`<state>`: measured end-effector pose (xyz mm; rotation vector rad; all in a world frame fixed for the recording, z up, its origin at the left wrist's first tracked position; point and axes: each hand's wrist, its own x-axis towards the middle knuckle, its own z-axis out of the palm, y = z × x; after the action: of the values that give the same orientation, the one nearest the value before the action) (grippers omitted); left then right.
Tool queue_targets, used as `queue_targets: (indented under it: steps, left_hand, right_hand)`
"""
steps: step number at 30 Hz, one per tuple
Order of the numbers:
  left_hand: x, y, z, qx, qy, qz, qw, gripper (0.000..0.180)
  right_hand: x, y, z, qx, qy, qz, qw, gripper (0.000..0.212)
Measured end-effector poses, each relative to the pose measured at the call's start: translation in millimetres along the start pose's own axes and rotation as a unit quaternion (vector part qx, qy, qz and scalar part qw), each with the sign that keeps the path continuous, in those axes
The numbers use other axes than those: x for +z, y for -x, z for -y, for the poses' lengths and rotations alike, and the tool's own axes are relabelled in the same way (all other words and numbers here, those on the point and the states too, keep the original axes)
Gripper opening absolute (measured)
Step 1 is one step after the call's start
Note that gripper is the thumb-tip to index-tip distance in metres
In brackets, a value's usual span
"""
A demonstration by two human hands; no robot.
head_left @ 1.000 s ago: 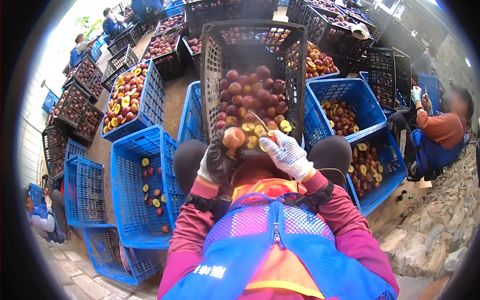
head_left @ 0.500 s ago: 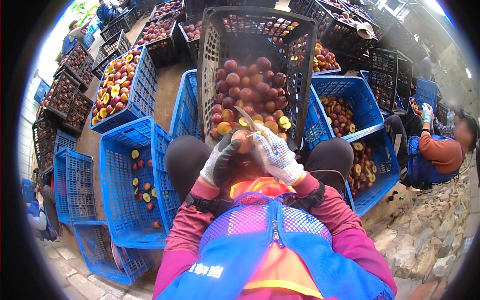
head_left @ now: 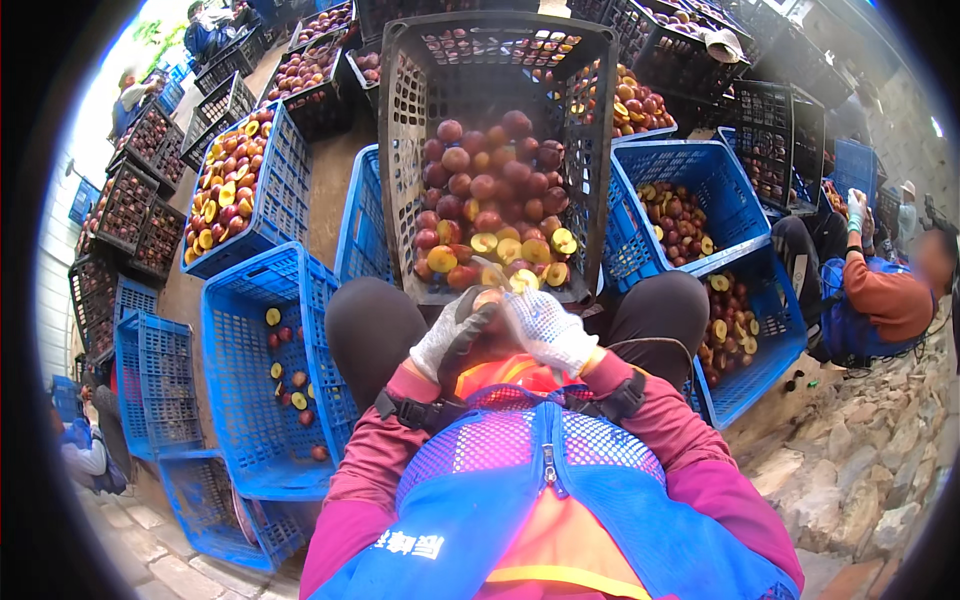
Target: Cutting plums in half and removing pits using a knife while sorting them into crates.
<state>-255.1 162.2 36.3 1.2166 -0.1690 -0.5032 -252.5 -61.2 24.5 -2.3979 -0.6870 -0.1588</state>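
My left hand, in a grey-and-black work glove, closes round a reddish plum. Against that plum works my right hand, in a white dotted glove, gripping a knife whose short blade shows blurred above the fingers; its handle is hidden in the glove. Just beyond both hands a black plastic crate is tilted toward me. Dark red whole plums lie in it, and several cut yellow halves lie at its near edge.
A blue crate at my left holds a few plums and halves. Fuller blue crates stand farther left, and others at my right. Stacked black crates stand behind. A person in an orange sleeve sits at the right.
Both hands have drawn slightly lower, with the plum and knife. More cut halves now show at the black crate's near edge. The view has shifted a little.
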Motion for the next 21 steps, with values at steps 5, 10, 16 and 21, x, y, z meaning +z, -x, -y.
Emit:
queue_targets:
  steps: [5, 10, 16, 21]
  left_hand:
    - [19, -4, -6, 0.002, -0.048, 0.001, 0.999, 0.052]
    - [35, -6, -10, 0.254, -0.444, -0.161, 0.844, 0.066]
    - [23, -5, -79, 0.101, 0.163, -0.081, 0.978, 0.062]
    - [23, -16, -57, 0.072, 0.354, 0.003, 0.933, 0.055]
  right_hand:
    - [0, 12, -6, 0.059, 0.012, 0.018, 0.998, 0.034]
    - [-46, 9, 4, 0.145, 0.081, 0.076, 0.983, 0.038]
    - [-82, 8, 5, 0.057, 0.042, -0.05, 0.996, 0.032]
    - [-101, 1, 45, -0.034, -0.022, -0.143, 0.989, 0.025]
